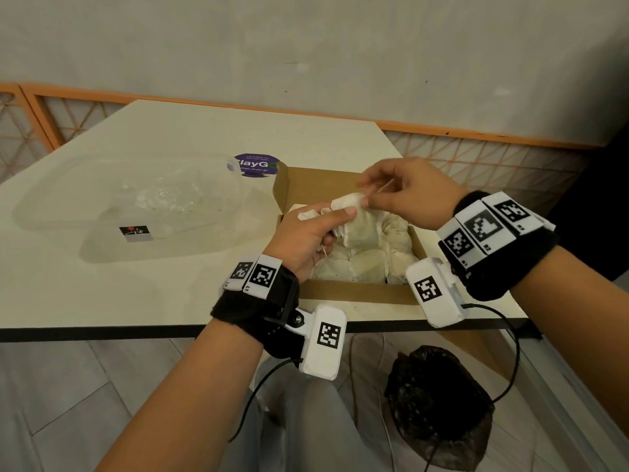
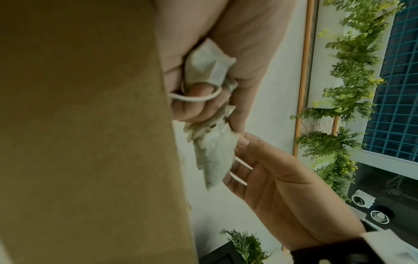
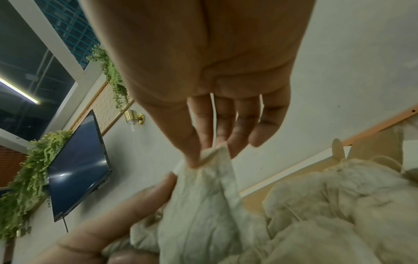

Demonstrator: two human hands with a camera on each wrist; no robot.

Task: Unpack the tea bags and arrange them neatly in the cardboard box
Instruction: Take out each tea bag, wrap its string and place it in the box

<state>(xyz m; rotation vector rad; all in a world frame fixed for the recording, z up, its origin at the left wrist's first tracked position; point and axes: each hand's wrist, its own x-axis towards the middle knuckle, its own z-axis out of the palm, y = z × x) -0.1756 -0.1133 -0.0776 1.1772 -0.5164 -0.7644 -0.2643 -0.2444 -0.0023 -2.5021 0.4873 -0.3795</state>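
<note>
An open brown cardboard box (image 1: 354, 290) sits at the table's near right edge, its floor covered with several pale tea bags (image 1: 398, 253). Above the box's left side my left hand (image 1: 306, 233) grips a bunch of tea bags (image 2: 205, 66) with strings looped round its fingers. My right hand (image 1: 367, 199) pinches the top edge of one tea bag (image 1: 360, 229) between thumb and forefinger; the bag (image 3: 203, 205) hangs from that pinch against the bunch. In the left wrist view the same bag (image 2: 214, 157) dangles beside the box wall (image 2: 90, 142).
A crumpled clear plastic bag (image 1: 143, 206) lies on the white table (image 1: 102, 294) to the left of the box. A purple round sticker (image 1: 255, 164) lies behind it. Below the table edge stands a black bag (image 1: 439, 403), with cables hanging from my wrists.
</note>
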